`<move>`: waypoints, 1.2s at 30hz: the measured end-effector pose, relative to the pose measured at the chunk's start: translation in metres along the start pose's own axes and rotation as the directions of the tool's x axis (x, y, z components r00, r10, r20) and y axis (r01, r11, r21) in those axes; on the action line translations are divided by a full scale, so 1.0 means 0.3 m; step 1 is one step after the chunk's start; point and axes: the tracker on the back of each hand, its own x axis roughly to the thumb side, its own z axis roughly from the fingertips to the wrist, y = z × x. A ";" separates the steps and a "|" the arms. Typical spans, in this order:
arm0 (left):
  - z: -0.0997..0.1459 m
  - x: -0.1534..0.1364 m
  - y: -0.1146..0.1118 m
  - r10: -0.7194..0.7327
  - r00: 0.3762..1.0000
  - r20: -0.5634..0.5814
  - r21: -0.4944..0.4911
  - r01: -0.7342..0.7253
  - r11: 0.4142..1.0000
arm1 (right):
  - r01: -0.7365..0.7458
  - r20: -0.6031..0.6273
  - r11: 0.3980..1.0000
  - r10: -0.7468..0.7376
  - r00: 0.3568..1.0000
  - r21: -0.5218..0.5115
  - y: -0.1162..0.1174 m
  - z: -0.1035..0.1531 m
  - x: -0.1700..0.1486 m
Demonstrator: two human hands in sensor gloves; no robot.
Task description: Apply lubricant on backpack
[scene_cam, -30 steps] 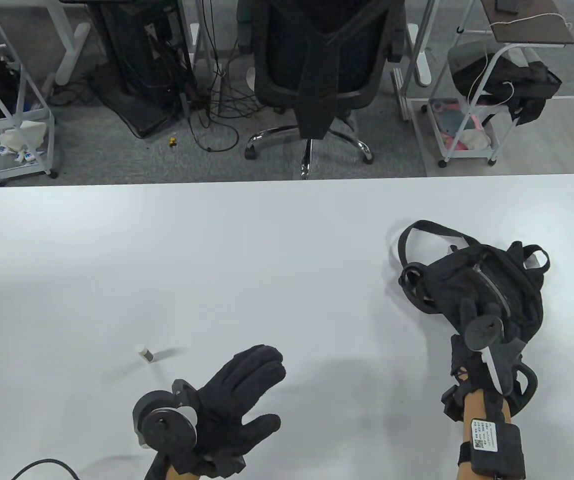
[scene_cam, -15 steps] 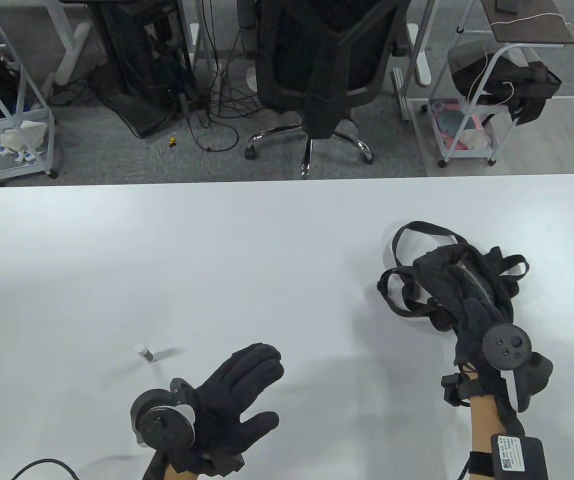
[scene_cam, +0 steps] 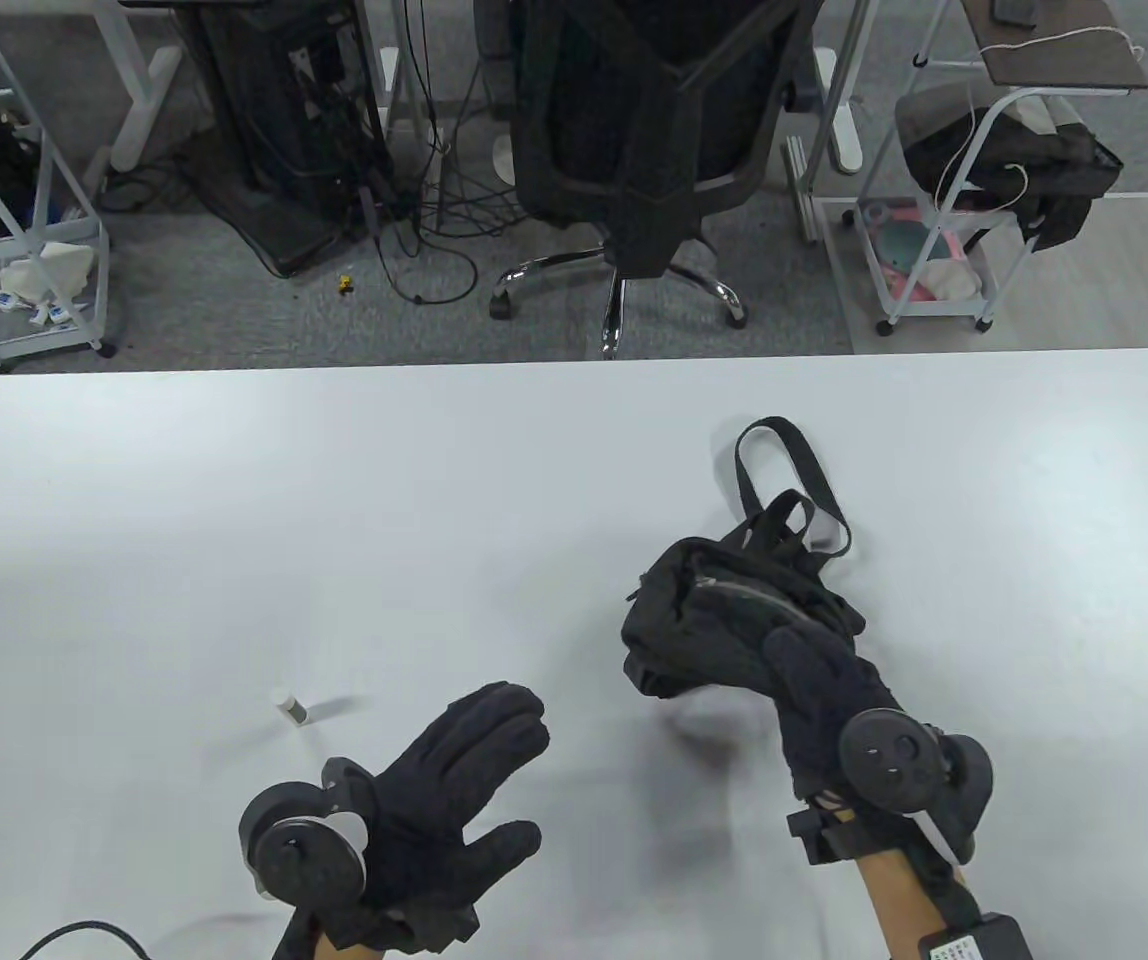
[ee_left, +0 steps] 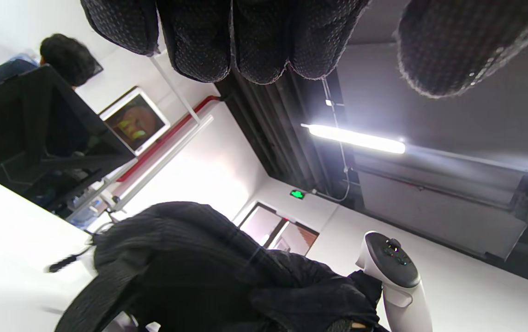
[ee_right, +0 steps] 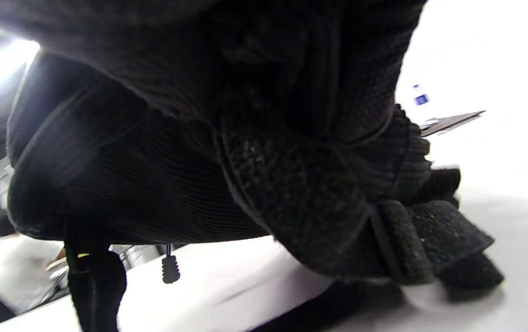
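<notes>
A small black backpack [scene_cam: 724,610] with a grey zipper line and loose straps is held off the white table [scene_cam: 234,520] at centre right. My right hand [scene_cam: 814,680] grips its near end; in the right wrist view its fabric [ee_right: 153,184] fills the frame and a zipper pull [ee_right: 170,267] hangs down. My left hand [scene_cam: 464,790] is open and empty, palm up, fingers spread, left of the backpack. In the left wrist view my fingers [ee_left: 227,41] hang free and the backpack [ee_left: 190,263] shows below. A small white lubricant tube [scene_cam: 290,706] stands on the table left of my left hand.
A black cable [scene_cam: 74,935] lies at the table's near left edge. Beyond the far edge stand a black office chair [scene_cam: 644,130], white wire carts [scene_cam: 24,260] and a side table with a dark bag [scene_cam: 1024,170].
My right hand took hold of the backpack, lifted it and carried it left toward the table's centre. My left hand stayed open and drifted slightly toward me.
</notes>
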 end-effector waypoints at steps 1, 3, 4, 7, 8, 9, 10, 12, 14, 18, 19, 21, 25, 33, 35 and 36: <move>0.001 -0.001 0.004 0.000 1.000 -0.002 0.002 0.000 1.000 | 0.000 0.038 1.000 -0.001 0.999 0.028 0.022 0.008 0.035; 0.003 -0.003 0.009 0.000 1.000 -0.005 0.011 0.000 1.000 | -0.010 0.099 0.997 0.002 0.995 0.079 0.053 0.026 0.084; 0.004 -0.004 0.011 -0.001 1.000 -0.007 0.012 0.001 1.000 | -0.031 0.150 0.994 0.015 0.989 0.107 0.076 0.040 0.114; 0.004 -0.005 0.012 -0.001 1.000 -0.011 0.013 0.001 1.000 | -0.108 0.244 0.980 0.065 0.967 0.164 0.125 0.068 0.164; 0.003 -0.004 0.011 -0.001 1.000 -0.012 0.012 0.001 1.000 | -0.157 0.267 0.967 0.100 0.958 0.200 0.140 0.076 0.178; 0.002 -0.004 0.010 -0.003 1.000 -0.012 0.010 0.003 1.000 | -0.243 0.313 0.943 0.165 0.935 0.229 0.159 0.088 0.196; 0.002 -0.004 0.009 -0.005 1.000 -0.012 0.009 0.005 1.000 | -0.319 0.371 0.908 0.208 0.905 0.269 0.183 0.094 0.206; 0.000 -0.003 0.005 -0.007 1.000 -0.012 0.002 0.007 1.000 | -0.406 0.435 0.853 0.245 0.866 0.327 0.219 0.108 0.217; -0.002 -0.005 0.001 -0.006 1.000 -0.013 -0.003 0.006 1.000 | -0.453 0.460 0.798 0.254 0.851 0.397 0.247 0.113 0.214; -0.005 -0.010 -0.005 -0.009 1.000 -0.020 -0.019 0.009 1.000 | -0.443 0.463 0.778 0.223 0.858 0.446 0.262 0.109 0.202; -0.005 -0.011 -0.005 -0.009 1.000 -0.020 -0.020 0.009 1.000 | -0.440 0.463 0.774 0.216 0.860 0.456 0.261 0.107 0.201; -0.006 -0.011 -0.005 -0.010 1.000 -0.021 -0.023 0.009 1.000 | -0.447 0.472 0.755 0.208 0.857 0.479 0.261 0.106 0.196; -0.003 -0.008 -0.005 -0.008 1.000 -0.017 -0.020 0.008 1.000 | -0.478 0.478 0.729 0.234 0.847 0.490 0.262 0.106 0.188; -0.003 -0.017 -0.004 -0.002 0.999 -0.032 -0.023 0.001 1.000 | -0.381 0.424 0.727 0.137 0.895 0.571 0.148 0.088 0.159; -0.002 -0.018 -0.003 -0.001 0.999 -0.035 -0.019 0.000 1.000 | -0.286 0.381 0.760 0.054 0.923 0.584 0.106 0.086 0.142; -0.003 -0.018 -0.003 0.001 0.999 -0.035 -0.017 -0.001 1.000 | -0.199 0.347 0.793 -0.017 0.938 0.575 0.075 0.083 0.129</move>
